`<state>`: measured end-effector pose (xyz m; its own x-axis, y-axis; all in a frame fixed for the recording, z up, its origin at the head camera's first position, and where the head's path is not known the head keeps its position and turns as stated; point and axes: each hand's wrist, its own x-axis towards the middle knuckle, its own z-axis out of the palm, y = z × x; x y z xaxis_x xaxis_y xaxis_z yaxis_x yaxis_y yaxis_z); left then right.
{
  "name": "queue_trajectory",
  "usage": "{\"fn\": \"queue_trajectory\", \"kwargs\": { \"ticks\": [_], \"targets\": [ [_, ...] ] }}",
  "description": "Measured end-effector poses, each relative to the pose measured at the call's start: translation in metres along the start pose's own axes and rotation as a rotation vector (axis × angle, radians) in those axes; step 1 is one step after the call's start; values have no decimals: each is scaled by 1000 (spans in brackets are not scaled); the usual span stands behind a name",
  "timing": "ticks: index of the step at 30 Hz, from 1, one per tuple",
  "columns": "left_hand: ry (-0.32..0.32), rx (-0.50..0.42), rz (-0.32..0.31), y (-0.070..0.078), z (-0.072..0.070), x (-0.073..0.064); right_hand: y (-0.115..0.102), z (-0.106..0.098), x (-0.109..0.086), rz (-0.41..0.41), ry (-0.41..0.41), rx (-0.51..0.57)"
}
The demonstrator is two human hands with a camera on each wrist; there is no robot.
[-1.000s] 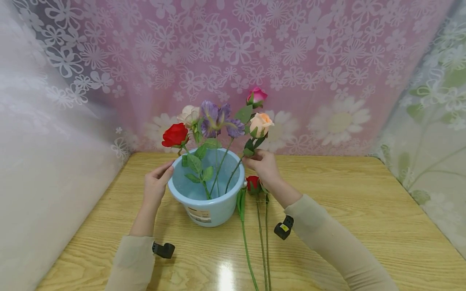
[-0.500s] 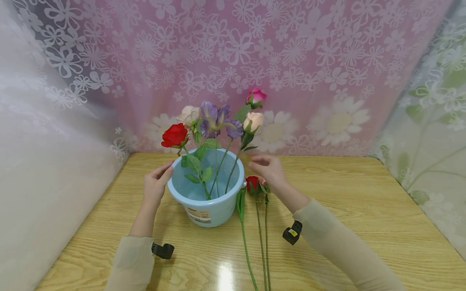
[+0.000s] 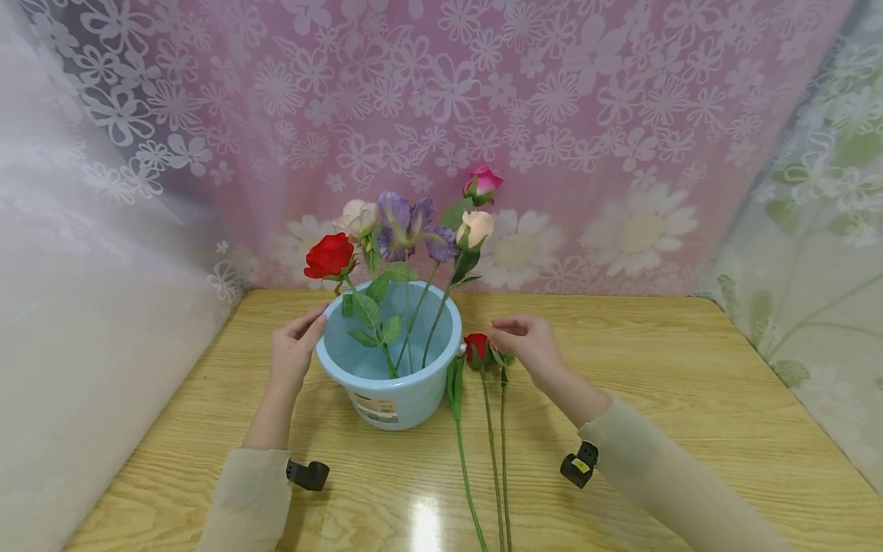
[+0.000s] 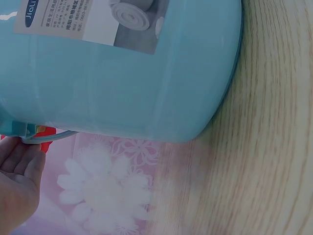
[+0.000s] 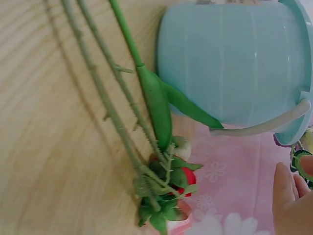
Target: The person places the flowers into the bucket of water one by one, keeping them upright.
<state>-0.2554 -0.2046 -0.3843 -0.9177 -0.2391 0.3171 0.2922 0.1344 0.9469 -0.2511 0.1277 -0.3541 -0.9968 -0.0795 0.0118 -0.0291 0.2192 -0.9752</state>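
A light blue bucket stands on the table. My left hand grips its rim on the left side; the left wrist view shows the fingertips beside the handle joint. In the bucket stand a red rose, a whitish flower, a purple iris, a peach rose and a bright pink rose. My right hand holds nothing, its fingers loosely bent above the heads of the flowers lying on the table. Among them are a red rose and a green-leaved stem.
The lying stems run from beside the bucket to the front edge of the wooden table. Behind hangs a pink flower-patterned curtain. The bucket's pale handle hangs down outside its wall in the right wrist view.
My right hand has let go of the peach rose and moved down and right toward the lying flowers. The peach rose has swung left. My left hand stays on the bucket.
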Motion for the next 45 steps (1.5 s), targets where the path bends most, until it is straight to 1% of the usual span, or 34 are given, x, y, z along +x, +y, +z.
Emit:
{"fn": "queue_trajectory", "kwargs": {
  "ticks": [4,11,17,22,27,34,41,45],
  "targets": [
    [4,17,-9,1,0,-1,8,-4,-6,16,-32,21],
    [9,23,-8,2,0,-1,19,-11,-17,47,-37,-27],
    [3,22,-4,3,0,-1,29,-16,-24,80,-57,1],
    [-2,14,1,3,0,-1,37,-16,-28,130,-53,26],
    [-11,6,6,3,0,-1,48,-15,-31,159,-56,48],
    [-17,-6,-8,2,0,0,60,-15,-36,194,-81,-13],
    [-26,-32,6,0,-1,0,67,-14,-41,207,-95,4],
    [-18,-33,10,-2,-1,1,72,-13,-43,225,-117,19]
  ]
}}
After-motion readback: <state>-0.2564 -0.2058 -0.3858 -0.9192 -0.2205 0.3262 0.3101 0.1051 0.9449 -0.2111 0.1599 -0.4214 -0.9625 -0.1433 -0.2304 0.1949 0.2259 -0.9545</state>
